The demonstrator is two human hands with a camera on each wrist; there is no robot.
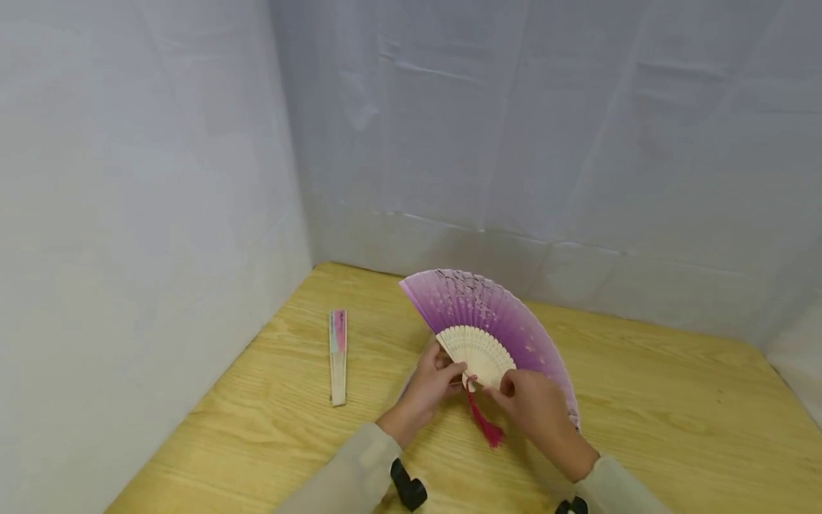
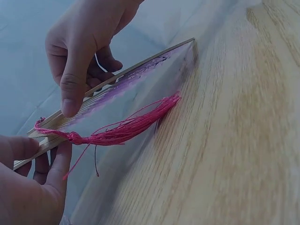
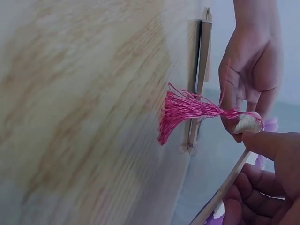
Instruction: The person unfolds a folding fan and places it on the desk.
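A purple folding fan [image 1: 475, 307] with a blossom print and pale slatted ribs is spread wide between both hands, above the table. My left hand [image 1: 427, 385] pinches the fan near its pivot on the left side, thumb on the near face. On the other side, my right hand [image 1: 536, 407] pinches the ribs near the lower right edge between thumb and fingers. A red tassel [image 1: 486, 426] hangs from the pivot between the hands. The right wrist view shows the right thumb [image 3: 269, 143] against the fan's pivot end; part of the fan is out of frame there.
Left of the hands, a second folding fan [image 1: 338, 357], closed, with pink and blue cloth and pale ribs, lies on the wooden table [image 1: 257, 421]. White cloth walls [image 1: 514, 143] stand behind and at the sides. A black strap piece [image 1: 407, 485] sits at the left cuff.
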